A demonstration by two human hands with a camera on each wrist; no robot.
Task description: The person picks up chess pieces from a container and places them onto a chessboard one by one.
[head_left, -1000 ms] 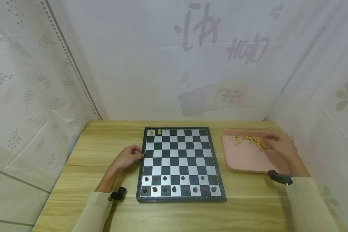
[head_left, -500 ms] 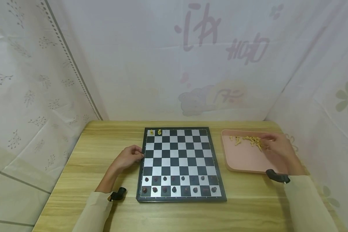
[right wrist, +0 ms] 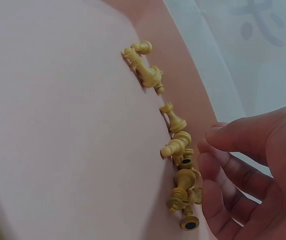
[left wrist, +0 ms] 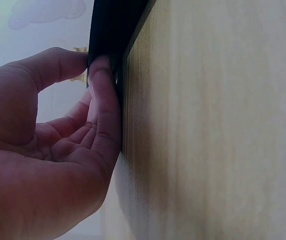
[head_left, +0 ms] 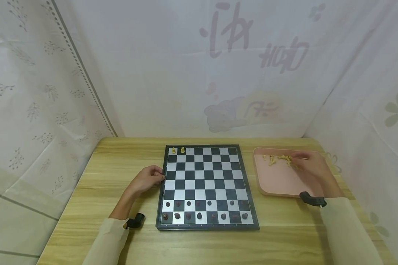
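Observation:
My left hand (head_left: pixel 148 178) pinches the left edge of a black-and-white chessboard (head_left: pixel 207 228), the thumb at the top of its rim and a finger lower against its side in the left wrist view. Over the right part of a pink tray (head_left: pixel 278 186) is my right hand (head_left: pixel 313 165), fingers bent loosely and thumb close to the index finger. No piece shows between them. Beside these fingertips lies a heap of cream chess pieces, among them a rook (right wrist: pixel 174 119) on its side. Two cream pieces, one a far-left corner piece (head_left: pixel 173 150), stand on the board's far row.
Dark chess pieces (head_left: pixel 199 216) fill the board's two near rows. A wooden tabletop (head_left: pixel 205 248) carries the board and the tray. Patterned white cloth (head_left: pixel 172 73) hangs behind and at both sides. A black wrist camera (head_left: pixel 136 221) sits on the left wrist.
My right hand has shifted left across the tray and now covers part of the heap of cream pieces. The left hand stays at the board's edge.

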